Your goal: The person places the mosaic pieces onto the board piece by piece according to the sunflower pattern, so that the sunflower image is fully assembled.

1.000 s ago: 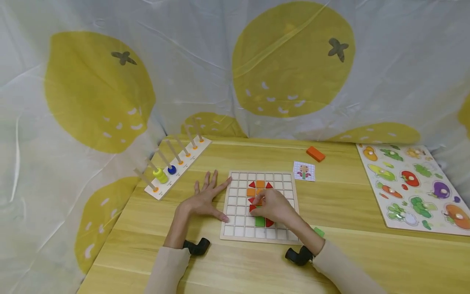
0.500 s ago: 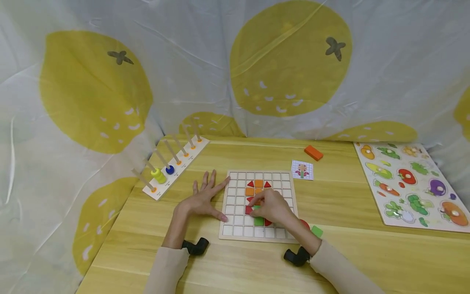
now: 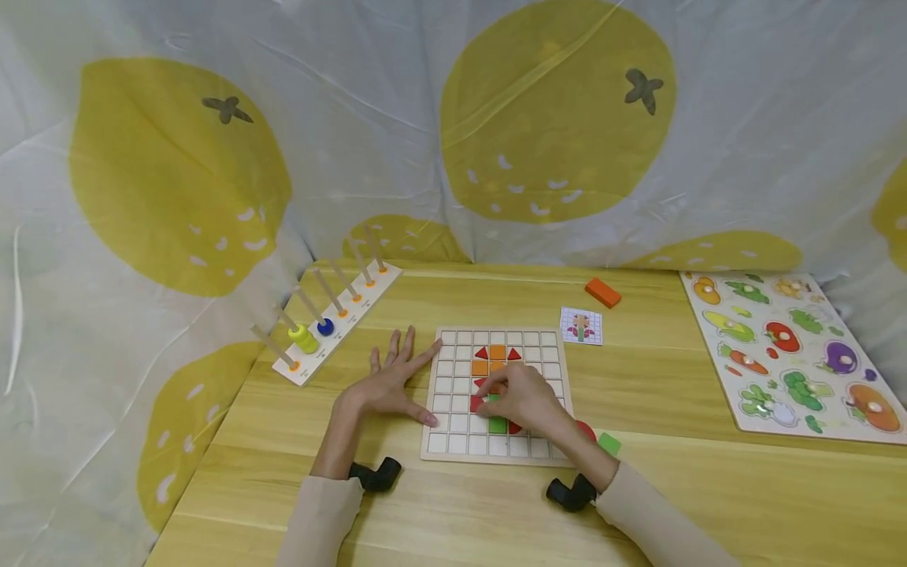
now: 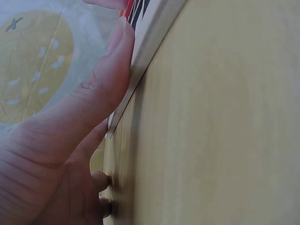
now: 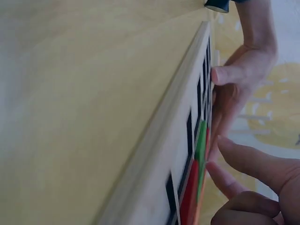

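In the head view my left hand (image 3: 386, 388) lies at the left of the white gridded wooden board (image 3: 438, 444), fingers spread. Its thumb and index fingertip touch the board's rim. My right hand (image 3: 526, 399) reaches over the board's middle, thumb and index finger pinching at a red piece (image 3: 475, 404) in a cell left of the green square (image 3: 497, 426). Orange squares (image 3: 497, 352) and red triangles (image 3: 513, 354) lie in the upper cells. The right hand hides part of the pattern. In the left wrist view, the left thumb (image 4: 105, 70) presses along the board's edge.
A pattern card (image 3: 582, 326) and an orange block (image 3: 602, 293) lie behind right. A loose green piece (image 3: 609, 443) and a red one (image 3: 585, 431) are by the right forearm. A peg rack (image 3: 333, 323) with yellow and blue rings stands left, a vegetable puzzle (image 3: 801, 354) right.
The red piece has shifted slightly left with the right fingertips and now shows more of its face. The left hand stays in place; the head view has drifted a little.
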`<state>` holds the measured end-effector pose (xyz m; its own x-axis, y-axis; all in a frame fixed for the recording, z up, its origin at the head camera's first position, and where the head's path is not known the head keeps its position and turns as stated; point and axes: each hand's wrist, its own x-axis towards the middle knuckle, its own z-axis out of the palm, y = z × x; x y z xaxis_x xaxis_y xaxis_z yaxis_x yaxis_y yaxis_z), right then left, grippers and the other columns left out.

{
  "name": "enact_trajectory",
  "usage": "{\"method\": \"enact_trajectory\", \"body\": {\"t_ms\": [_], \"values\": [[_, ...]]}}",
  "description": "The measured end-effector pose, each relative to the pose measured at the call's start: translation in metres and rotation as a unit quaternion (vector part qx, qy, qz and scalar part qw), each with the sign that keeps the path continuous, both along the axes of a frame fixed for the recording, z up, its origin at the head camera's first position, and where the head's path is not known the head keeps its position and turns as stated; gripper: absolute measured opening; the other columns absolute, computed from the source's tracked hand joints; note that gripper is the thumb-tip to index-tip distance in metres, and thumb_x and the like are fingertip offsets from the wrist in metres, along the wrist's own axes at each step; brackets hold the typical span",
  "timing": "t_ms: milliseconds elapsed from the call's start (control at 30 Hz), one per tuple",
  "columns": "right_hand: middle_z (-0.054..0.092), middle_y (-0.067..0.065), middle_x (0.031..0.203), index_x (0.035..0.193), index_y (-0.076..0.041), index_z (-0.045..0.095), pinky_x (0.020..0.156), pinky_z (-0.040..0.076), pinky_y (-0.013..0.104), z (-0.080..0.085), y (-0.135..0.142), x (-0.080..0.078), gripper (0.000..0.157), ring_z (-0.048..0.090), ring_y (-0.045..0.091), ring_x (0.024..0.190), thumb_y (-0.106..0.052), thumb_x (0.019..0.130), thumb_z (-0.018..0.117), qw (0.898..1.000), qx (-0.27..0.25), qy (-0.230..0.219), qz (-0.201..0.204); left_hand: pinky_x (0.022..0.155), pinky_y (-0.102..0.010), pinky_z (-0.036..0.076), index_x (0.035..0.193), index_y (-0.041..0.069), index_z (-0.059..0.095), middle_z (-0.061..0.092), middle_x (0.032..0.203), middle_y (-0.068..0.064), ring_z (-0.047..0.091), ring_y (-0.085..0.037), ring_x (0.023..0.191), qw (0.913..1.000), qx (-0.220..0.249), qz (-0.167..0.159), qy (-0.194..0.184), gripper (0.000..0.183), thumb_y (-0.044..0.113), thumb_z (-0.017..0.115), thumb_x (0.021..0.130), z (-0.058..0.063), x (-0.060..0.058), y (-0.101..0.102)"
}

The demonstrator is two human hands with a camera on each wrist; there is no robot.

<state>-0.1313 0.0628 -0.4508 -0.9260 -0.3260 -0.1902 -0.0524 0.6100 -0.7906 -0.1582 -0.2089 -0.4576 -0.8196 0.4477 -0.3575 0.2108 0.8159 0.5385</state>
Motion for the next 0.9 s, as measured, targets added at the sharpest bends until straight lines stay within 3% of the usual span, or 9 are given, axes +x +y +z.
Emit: {"method": "enact_trajectory", "body": {"t_ms": [267, 600, 733, 900], "values": [[0.036, -0.004, 0.057, 0.100, -0.009, 0.080, 0.049, 0.023, 0.022, 0.012, 0.056, -0.002, 0.016, 0.032, 0.012, 0.053, -0.018, 0.087, 0.083, 1.000, -0.023, -0.007, 0.002, 0.117, -0.074, -0.021, 0.168, 0.032, 0.010, -0.028, 0.169, -0.019, -0.032, -0.043, 0.154, 1.0000, -0.003, -0.001, 0.000, 0.127, 0.050, 0.092, 0.072, 0.000, 0.000, 0.002], [0.037, -0.005, 0.064, 0.106, -0.006, 0.078, 0.053, 0.028, 0.021, 0.006, 0.158, 0.000, 0.025, 0.034, 0.005, 0.058, -0.018, 0.086, 0.084, 0.993, -0.035, -0.059, 0.091, 0.117, -0.074, -0.021, 0.168, 0.031, 0.010, -0.028, 0.169, -0.021, -0.032, -0.044, 0.155, 1.0000, -0.001, -0.005, 0.005, 0.127, 0.052, 0.091, 0.072, 0.000, 0.000, 0.000], [0.039, -0.005, 0.063, 0.106, -0.003, 0.076, 0.051, 0.029, 0.018, -0.001, 0.173, 0.002, 0.030, 0.035, 0.003, 0.057, -0.017, 0.082, 0.087, 0.987, -0.050, -0.096, 0.120, 0.117, -0.075, -0.021, 0.168, 0.031, 0.012, -0.027, 0.169, -0.021, -0.031, -0.044, 0.155, 0.9999, 0.000, -0.005, 0.009, 0.127, 0.052, 0.091, 0.071, 0.000, 0.000, 0.000], [0.037, -0.004, 0.061, 0.104, -0.001, 0.074, 0.050, 0.027, 0.019, -0.008, 0.172, 0.003, 0.031, 0.034, 0.003, 0.054, -0.015, 0.080, 0.088, 0.981, -0.067, -0.110, 0.143, 0.117, -0.076, -0.020, 0.168, 0.031, 0.011, -0.027, 0.169, -0.022, -0.031, -0.045, 0.154, 0.9999, 0.001, -0.007, 0.010, 0.127, 0.053, 0.091, 0.071, -0.001, 0.000, 0.001]]}}
